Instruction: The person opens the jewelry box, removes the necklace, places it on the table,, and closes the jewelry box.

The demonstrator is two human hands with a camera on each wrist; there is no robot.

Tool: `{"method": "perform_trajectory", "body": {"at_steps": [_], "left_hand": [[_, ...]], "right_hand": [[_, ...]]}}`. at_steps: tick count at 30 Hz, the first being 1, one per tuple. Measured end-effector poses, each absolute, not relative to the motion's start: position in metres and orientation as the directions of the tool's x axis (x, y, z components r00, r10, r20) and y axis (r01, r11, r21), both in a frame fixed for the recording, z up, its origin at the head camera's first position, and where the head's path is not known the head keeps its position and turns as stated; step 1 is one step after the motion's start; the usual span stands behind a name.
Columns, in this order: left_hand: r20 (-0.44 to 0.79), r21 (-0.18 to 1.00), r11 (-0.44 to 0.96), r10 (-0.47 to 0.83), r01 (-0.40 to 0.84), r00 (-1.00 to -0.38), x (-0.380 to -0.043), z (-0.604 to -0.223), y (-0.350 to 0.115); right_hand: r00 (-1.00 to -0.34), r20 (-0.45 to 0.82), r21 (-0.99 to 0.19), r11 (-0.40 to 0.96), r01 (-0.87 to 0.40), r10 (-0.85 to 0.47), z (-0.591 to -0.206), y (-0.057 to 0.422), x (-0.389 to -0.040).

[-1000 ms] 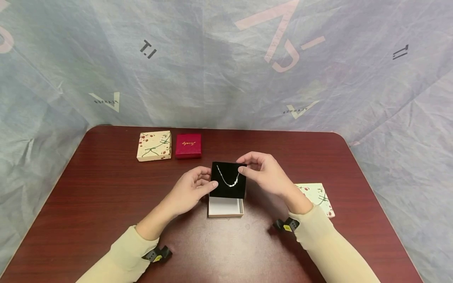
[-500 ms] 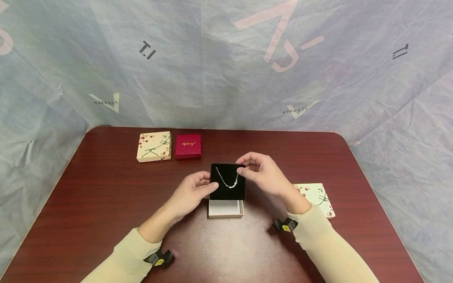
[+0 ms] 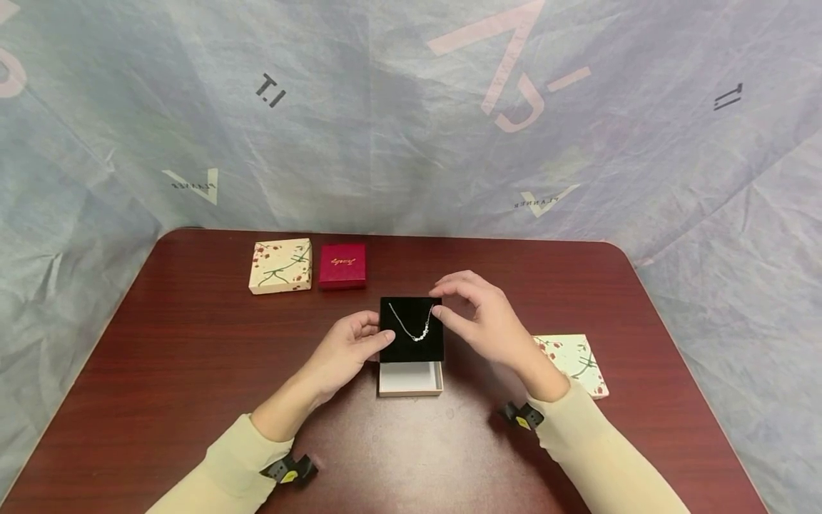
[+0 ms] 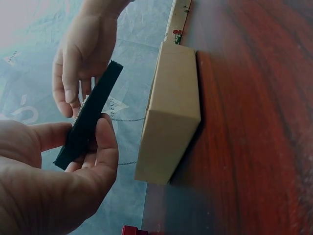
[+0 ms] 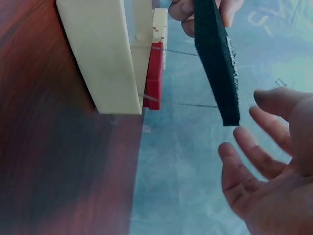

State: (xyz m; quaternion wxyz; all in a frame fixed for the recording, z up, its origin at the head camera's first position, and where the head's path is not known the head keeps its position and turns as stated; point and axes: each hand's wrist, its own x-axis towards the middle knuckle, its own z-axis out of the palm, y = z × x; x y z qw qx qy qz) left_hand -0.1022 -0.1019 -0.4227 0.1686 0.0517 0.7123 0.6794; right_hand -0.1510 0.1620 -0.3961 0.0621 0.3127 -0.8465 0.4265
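Note:
My left hand (image 3: pixel 343 350) pinches the left edge of a square black jewelry pad (image 3: pixel 399 351), thumb on top and fingers beneath. A silver necklace (image 3: pixel 420 336) lies across its face in a V. Below the pad stands a small box base (image 3: pixel 411 392), its white inside partly covered by the pad in the head view. From the pad's back, thin lengths of chain (image 5: pixel 190 104) run down toward the box in the right wrist view. My right hand (image 3: pixel 489 321) is at the pad's upper right corner, fingers spread and apart from it in the right wrist view.
A floral box lid (image 3: pixel 574 364) lies right of the box base, partly behind my right forearm. Toward the back left stand a floral box (image 3: pixel 280 265) and a red jewelry box (image 3: pixel 342 265). A printed fabric backdrop (image 3: pixel 398 143) rises behind the table (image 3: pixel 193 343).
The pad has come slightly down and to the left in my left hand. My right fingers and thumb have spread and let go of its corner.

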Motion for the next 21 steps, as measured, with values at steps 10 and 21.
{"method": "perform_trajectory", "body": {"at_steps": [10,21], "left_hand": [[-0.181,0.983,0.050,0.319,-0.174,-0.930,-0.103,-0.424,-0.102],[-0.174,0.960,-0.121,0.449,-0.253,-0.876,-0.104,-0.427,-0.107]], "right_hand": [[-0.490,0.442,-0.183,0.459,-0.869,-0.751,-0.387,0.160,-0.142],[-0.409,0.430,-0.055,0.428,-0.902,-0.805,-0.389,0.154,-0.139]]}}
